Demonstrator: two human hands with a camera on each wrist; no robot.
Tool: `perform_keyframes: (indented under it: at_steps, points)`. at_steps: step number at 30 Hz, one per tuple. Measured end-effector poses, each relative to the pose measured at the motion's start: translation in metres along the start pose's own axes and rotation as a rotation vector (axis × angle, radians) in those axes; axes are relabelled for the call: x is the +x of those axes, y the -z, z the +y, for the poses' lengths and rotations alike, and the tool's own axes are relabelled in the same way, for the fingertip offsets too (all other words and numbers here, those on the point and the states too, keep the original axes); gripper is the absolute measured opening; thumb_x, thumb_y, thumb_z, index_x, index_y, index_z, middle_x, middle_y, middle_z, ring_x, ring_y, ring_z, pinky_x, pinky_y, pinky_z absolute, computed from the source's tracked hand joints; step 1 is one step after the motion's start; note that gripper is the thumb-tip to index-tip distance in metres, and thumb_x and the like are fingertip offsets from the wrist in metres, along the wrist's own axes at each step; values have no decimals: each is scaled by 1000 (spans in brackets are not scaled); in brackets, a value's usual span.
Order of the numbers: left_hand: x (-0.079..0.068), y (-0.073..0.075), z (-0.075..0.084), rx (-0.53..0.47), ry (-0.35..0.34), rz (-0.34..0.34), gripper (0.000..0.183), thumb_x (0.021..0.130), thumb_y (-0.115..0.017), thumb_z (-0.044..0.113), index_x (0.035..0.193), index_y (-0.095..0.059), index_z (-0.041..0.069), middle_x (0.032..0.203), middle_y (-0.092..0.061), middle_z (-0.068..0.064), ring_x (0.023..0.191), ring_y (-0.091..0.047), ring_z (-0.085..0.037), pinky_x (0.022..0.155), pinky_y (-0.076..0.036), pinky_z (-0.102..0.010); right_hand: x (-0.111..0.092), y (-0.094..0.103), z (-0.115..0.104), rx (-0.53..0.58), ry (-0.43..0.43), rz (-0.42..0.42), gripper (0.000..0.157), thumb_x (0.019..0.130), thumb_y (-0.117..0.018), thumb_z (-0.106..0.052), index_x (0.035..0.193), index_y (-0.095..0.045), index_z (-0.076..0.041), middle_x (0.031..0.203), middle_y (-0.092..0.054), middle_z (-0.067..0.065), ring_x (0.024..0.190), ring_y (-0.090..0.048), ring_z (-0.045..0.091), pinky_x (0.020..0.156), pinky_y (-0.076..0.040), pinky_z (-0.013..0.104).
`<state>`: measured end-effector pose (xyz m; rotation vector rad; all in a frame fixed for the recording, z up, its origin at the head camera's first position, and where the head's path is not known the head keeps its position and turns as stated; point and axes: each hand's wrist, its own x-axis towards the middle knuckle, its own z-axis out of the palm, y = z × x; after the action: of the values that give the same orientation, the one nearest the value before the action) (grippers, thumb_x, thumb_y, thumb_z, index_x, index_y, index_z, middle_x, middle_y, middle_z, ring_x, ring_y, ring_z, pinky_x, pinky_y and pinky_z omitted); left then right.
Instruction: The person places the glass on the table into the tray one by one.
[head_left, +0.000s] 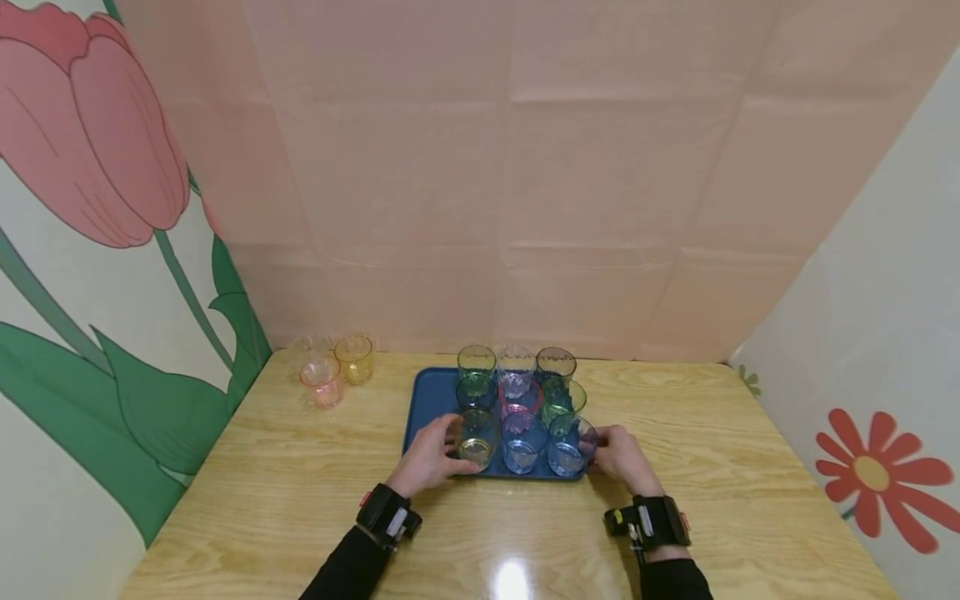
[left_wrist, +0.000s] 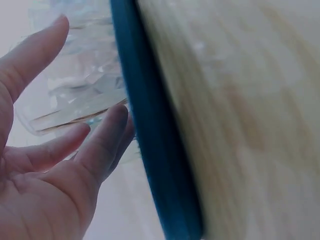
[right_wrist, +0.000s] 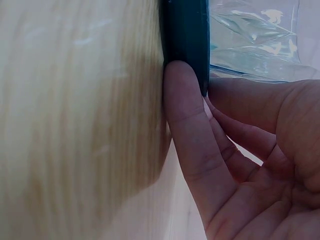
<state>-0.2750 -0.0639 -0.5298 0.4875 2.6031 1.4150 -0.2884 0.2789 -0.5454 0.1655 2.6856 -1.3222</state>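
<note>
A blue tray (head_left: 431, 392) on the wooden table carries three rows of tinted drinking glasses. My left hand (head_left: 429, 457) is at its front left corner, thumb and fingers spread around the yellowish glass (head_left: 476, 442). In the left wrist view, the fingertips (left_wrist: 118, 114) come right to the tray's side, beside the glass. At the front right corner my right hand (head_left: 621, 457) pinches the tray's edge, one finger (right_wrist: 185, 100) underneath and the thumb above. Close to that hand stands a blue glass (head_left: 572, 450); another blue glass (head_left: 523, 446) is in the front row's middle.
At the table's back left stand a pink glass (head_left: 322, 383) and a yellow glass (head_left: 354, 360), with clear glass beside them. Behind the table (head_left: 712, 450) rises a wall with a pinkish cover (head_left: 510, 183). Painted walls flank both sides.
</note>
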Motion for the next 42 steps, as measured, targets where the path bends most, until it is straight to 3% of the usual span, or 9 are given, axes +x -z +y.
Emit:
perform_keyframes:
  at_steps: [6,13,18,34,37,42]
  points:
    - [1,11,-6,-6,-46,-24,73,79,-73,-13,145,-44,-5,133,-54,-22,123,-59,-38,99,-52,-43,1,0,0,3,3,5,13,97,-65,0,105,-72,7,93,-68,11,80,-66,20,66,-60,37]
    - [-1,27,-10,-20,-92,36,63,83,-62,-16,144,-44,-8,136,-54,-28,125,-56,-41,101,-50,-49,1,0,0,1,7,5,11,96,-66,0,102,-73,6,92,-68,11,79,-66,20,66,-60,36]
    - [0,38,-10,-73,-63,194,54,90,-68,-9,140,-49,-8,132,-58,-29,122,-58,-41,103,-48,-50,0,1,0,-3,12,2,9,97,-64,0,99,-72,5,90,-67,9,79,-65,20,67,-60,37]
    - [-4,69,-21,-95,25,670,51,87,-78,3,131,-56,-10,122,-63,-31,117,-60,-45,96,-51,-54,-1,-1,0,30,29,11,7,96,-65,2,96,-71,6,87,-68,9,77,-68,21,65,-61,37]
    - [-7,78,-24,-104,28,743,51,87,-77,1,131,-55,-12,121,-62,-32,114,-60,-45,93,-51,-55,-2,-2,0,39,30,12,8,95,-65,2,98,-71,7,87,-68,10,78,-69,22,65,-61,38]
    - [-12,92,-28,-105,47,806,52,88,-76,1,132,-53,-14,124,-58,-33,116,-57,-46,95,-49,-56,-2,-2,-1,32,20,12,9,95,-65,3,100,-71,8,89,-68,11,79,-68,22,65,-61,38]
